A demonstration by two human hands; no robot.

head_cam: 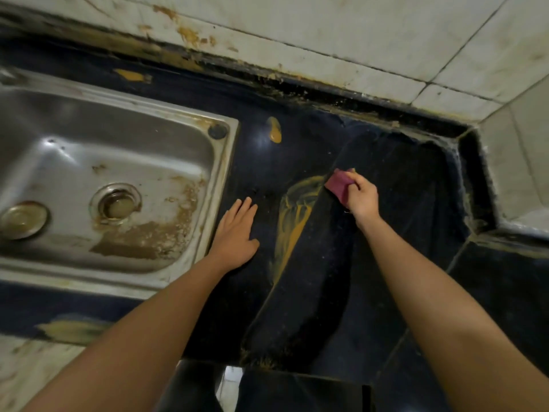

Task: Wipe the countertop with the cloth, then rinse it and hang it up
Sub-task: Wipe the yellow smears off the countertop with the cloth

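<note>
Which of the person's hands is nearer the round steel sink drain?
Left. The left hand lies flat beside the sink, right of the drain; the right hand is farther right.

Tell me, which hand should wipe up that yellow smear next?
Right. The right hand already holds the cloth beside the yellow smear. The left hand lies flat and empty.

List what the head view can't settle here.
- Cloth: mostly covered by right hand, so its size is unclear.
- Sink: left part cut off by the frame edge; no tap in view.
- Countertop under left hand: hidden.
- Hanging spot: out of frame.
</note>
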